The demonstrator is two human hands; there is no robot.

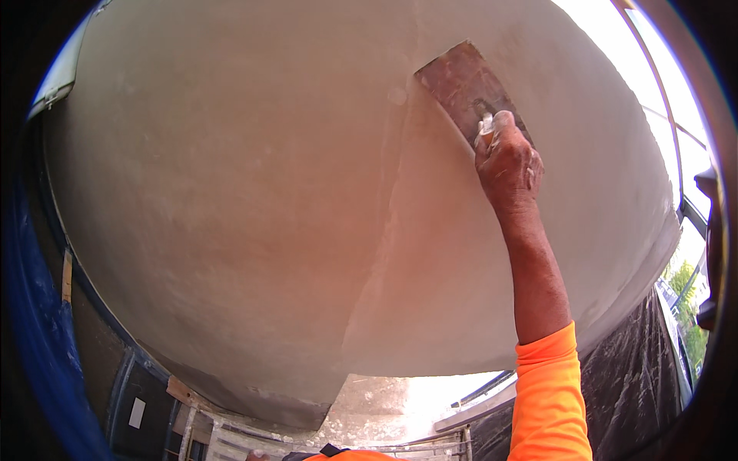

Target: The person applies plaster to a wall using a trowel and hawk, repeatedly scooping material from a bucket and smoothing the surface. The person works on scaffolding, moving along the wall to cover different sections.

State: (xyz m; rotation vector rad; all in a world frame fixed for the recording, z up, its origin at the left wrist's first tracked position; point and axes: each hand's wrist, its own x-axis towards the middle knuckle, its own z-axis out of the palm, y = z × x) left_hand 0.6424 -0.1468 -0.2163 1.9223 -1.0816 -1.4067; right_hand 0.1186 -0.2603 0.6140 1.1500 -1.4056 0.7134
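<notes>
My right hand [510, 165] is closed round the handle of a plastering trowel [463, 83], with the arm stretched up and away from me. The trowel's flat rectangular blade is brownish and smeared, and lies tilted against the wall [246, 192]. Smooth grey-beige plaster coats this wall. A pale raised ridge [377, 269] runs down the plaster to the left of the blade. Whitish residue marks my knuckles and the trowel's handle. My left hand cannot be made out.
Blue sheeting [46, 338] hangs at the far left beside a dark frame. Below are scaffold rails [254, 446] and a pale, splattered surface [369, 407]. Black plastic sheeting [630, 376] hangs at lower right. Metal bars [669, 100] stand beyond the wall's right edge.
</notes>
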